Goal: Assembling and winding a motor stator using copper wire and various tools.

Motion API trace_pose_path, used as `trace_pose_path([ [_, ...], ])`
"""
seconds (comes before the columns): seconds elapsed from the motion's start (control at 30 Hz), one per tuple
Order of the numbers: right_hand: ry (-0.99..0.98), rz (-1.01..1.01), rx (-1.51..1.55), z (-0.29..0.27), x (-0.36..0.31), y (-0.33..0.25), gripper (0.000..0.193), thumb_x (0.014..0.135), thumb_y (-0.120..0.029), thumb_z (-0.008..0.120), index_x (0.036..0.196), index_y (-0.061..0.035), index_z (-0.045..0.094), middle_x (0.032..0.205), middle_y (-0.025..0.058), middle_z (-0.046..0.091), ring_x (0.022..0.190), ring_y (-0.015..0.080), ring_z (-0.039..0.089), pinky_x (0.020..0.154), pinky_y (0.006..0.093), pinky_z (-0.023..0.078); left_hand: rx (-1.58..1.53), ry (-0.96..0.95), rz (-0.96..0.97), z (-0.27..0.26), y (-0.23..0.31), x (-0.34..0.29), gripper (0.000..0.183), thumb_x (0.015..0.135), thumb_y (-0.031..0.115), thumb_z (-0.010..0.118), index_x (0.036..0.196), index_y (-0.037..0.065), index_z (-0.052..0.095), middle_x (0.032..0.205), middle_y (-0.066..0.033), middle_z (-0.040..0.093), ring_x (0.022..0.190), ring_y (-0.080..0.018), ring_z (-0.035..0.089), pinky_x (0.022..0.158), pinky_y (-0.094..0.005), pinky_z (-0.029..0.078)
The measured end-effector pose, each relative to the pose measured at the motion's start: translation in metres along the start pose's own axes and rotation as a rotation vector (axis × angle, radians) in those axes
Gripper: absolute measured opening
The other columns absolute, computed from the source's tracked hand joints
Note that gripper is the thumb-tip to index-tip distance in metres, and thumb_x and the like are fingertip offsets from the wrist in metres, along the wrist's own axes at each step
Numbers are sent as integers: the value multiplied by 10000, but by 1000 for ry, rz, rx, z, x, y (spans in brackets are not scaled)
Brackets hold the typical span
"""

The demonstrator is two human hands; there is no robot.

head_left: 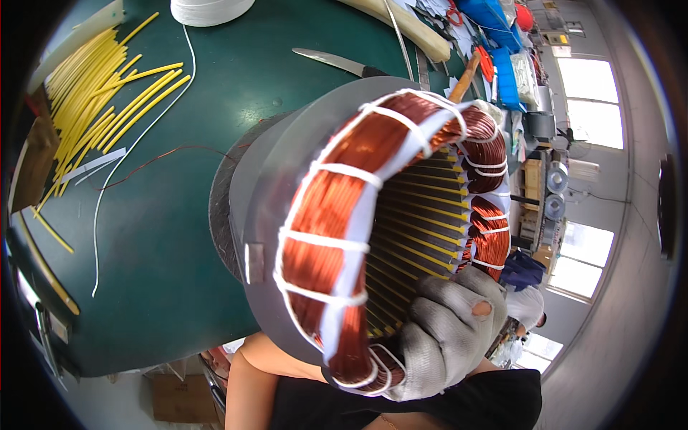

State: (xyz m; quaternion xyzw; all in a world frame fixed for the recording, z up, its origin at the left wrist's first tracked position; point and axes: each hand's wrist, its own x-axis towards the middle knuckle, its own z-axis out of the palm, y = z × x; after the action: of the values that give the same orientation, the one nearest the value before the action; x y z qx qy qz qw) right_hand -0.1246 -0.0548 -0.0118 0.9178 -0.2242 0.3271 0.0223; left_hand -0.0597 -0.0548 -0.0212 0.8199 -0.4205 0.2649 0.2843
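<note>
A large motor stator (272, 208) stands in front of me with its open bore facing up and to the right. Its reddish copper winding (322, 208) forms a thick ring at the end, tied at intervals with white lacing cord (326, 241). Yellow strips (423, 204) line the slots inside the bore. At the near lower right of the ring, my right hand (451, 330) wears a pale grey glove with a hole over one knuckle. Its fingers curl over the winding's rim into the bore. My bare left arm (254, 376) passes behind the stator, which hides the left hand.
On the green table (193, 236) lie yellow tubes (93, 100), a loose white cord (136, 147) running from a white spool (211, 8), and a knife (330, 61). Blue bins (487, 21) and red-handled scissors (486, 64) sit at the far right. A person (525, 308) is in the background.
</note>
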Motion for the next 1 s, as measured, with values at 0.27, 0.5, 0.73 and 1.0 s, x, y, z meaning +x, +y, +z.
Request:
trace_pose_path([
  [0.27, 27, -39, -255, 23, 30, -32, 446, 924, -419, 529, 708, -34, 464, 680, 78, 494, 611, 236, 528, 593, 405, 466, 66, 5, 52, -11, -14, -8, 152, 797, 243, 628, 770, 99, 586, 658, -5, 478, 586, -127, 467, 542, -278, 312],
  [0.5, 188, 799, 1212, 68, -82, 173, 95, 919, -61, 566, 1010, -32, 570, 917, 33, 570, 791, 86, 522, 704, 223, 438, -142, -26, 307, -26, -42, -3, 202, 593, 140, 662, 779, 99, 594, 716, 1, 509, 620, -140, 489, 641, -331, 356],
  [0.73, 169, 666, 1470, 7, -51, 112, 238, 836, 67, 566, 1012, -76, 494, 871, 32, 547, 694, 83, 516, 626, 221, 439, -383, -248, 596, -49, -80, 40, 217, 581, 170, 734, 731, 111, 589, 747, 1, 552, 783, -228, 551, 701, -383, 432],
  [1.0, -61, 562, 1602, -17, -48, 73, 204, 814, 47, 598, 963, -48, 497, 850, -9, 524, 700, 24, 498, 633, 177, 414, -325, -452, 746, -53, -102, 56, 337, 577, 35, 686, 907, 25, 622, 891, -119, 635, 988, -347, 580, 891, -424, 462],
])
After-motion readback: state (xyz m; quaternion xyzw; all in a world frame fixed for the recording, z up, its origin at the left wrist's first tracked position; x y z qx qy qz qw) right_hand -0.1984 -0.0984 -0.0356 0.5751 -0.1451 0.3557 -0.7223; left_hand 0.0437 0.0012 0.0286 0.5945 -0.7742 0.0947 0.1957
